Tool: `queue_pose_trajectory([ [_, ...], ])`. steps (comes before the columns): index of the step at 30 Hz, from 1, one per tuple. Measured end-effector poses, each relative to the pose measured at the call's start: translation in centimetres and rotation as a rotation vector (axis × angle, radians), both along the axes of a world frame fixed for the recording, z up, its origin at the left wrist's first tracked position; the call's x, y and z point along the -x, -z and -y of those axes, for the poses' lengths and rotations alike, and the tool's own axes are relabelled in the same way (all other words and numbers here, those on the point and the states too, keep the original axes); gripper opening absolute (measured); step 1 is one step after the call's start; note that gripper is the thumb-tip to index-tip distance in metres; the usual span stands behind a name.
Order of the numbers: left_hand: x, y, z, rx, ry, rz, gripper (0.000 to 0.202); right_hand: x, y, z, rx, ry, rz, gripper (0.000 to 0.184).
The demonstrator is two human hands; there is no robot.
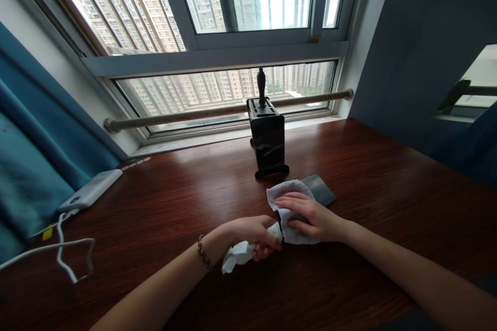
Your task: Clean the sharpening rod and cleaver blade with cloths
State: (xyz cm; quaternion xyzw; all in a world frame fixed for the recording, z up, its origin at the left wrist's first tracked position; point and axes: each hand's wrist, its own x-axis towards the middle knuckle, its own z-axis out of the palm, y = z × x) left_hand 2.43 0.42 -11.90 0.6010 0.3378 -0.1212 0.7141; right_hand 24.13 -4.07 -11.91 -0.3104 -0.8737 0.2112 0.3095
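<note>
A wide, flat grey blade (319, 190), like a cleaver's, pokes out beyond a pale lilac-white cloth (292, 187) just above the wooden table. My right hand (306, 214) presses the cloth over the blade, palm down and fingers laid out along it. Wrapped round the cleaver's handle end is my left hand (261, 232), with crumpled white tissue (237, 255) between fingers and handle, hanging out below. The handle itself is hidden. A thin dark edge shows between the two hands.
Behind the hands stands a black knife block (268, 139) with one black handle (261, 83) upright in it. A white power strip (91, 190) and white cables (61, 248) lie at the left by a blue curtain (34, 129). A metal rail (186, 115) crosses the window.
</note>
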Motion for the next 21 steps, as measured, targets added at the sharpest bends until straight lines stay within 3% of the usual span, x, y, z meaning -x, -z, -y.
queue_pose_trajectory([
  [10, -0.04, -0.10, -0.11, 0.035, 0.015, -0.007, 0.023, 0.27, 0.62, 0.09, -0.026, 0.050, 0.089, 0.055],
  [21, -0.05, -0.36, -0.02, 0.053, 0.021, -0.009, 0.021, 0.41, -0.04, 0.28, 0.008, 0.023, -0.042, 0.047],
])
